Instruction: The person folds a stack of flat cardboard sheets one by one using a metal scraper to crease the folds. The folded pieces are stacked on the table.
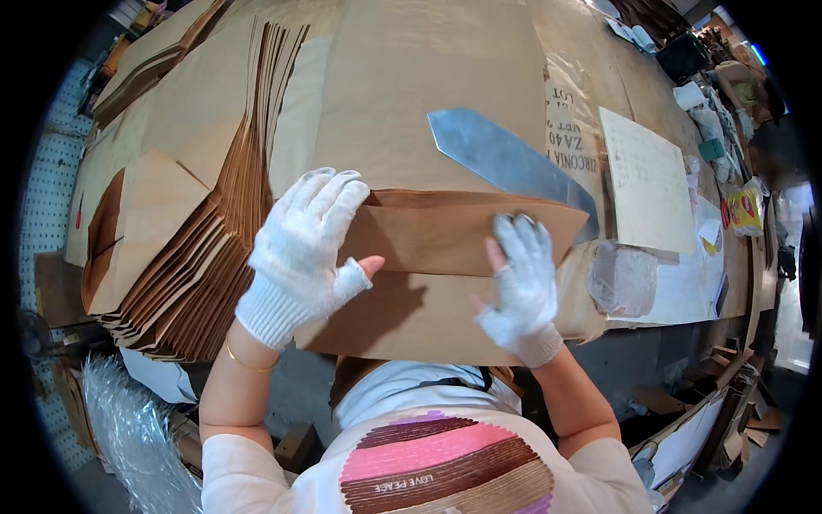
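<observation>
A brown kraft paper bag (411,317) lies in front of me on the table, its far end turned back in a folded flap (445,227). My left hand (300,248), in a white knit glove with the thumb tip bare, is at the flap's left end, fingers stretched and thumb apart. My right hand (522,283), gloved likewise, rests spread on the right part of the flap. Neither hand is closed round anything. Just beyond the flap lies a flat grey metal plate (505,163) with a pointed end, its near right end beside the flap's right corner.
A fanned stack of brown paper bags (197,265) fills the left side of the table. More brown paper (154,64) lies at the far left. On the right are a written sheet (646,180) and a clear plastic packet (622,278). Crumpled clear plastic (133,437) sits below left.
</observation>
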Demonstrator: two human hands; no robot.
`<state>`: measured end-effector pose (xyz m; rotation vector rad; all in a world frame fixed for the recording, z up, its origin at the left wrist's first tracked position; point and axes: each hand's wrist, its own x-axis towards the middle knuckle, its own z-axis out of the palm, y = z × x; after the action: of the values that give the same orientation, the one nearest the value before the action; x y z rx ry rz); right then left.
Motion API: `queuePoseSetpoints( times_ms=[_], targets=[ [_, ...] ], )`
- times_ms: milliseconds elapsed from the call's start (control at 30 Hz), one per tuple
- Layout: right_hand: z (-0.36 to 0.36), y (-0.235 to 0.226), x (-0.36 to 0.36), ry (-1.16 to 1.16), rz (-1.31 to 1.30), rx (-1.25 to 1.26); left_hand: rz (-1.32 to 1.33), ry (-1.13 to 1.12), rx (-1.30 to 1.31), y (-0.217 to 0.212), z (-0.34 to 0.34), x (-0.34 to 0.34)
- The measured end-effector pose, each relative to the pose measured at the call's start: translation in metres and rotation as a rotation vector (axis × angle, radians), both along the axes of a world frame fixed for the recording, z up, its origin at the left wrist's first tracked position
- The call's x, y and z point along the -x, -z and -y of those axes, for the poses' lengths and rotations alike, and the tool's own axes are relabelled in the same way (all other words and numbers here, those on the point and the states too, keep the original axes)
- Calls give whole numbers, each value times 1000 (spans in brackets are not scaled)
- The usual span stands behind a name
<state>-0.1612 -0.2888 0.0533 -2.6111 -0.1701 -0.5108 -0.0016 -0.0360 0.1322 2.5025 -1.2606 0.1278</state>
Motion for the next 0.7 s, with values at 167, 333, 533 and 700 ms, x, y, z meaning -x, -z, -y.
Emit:
queuePoseSetpoints(
  times_ms=[167,333,533,700],
  targets=[
    [-42,-32,-58,-73,104,47,39,2,44,1,-2,6],
    [-60,-26,-37,-186,273,-86,-247,-167,-413,-12,47,-45],
    [-18,-18,38,-78,45,-313,865,59,-343,36,62,-25],
    [43,84,66,197,42,-1296,-65,-9,-599,61,39,85]
  ],
)
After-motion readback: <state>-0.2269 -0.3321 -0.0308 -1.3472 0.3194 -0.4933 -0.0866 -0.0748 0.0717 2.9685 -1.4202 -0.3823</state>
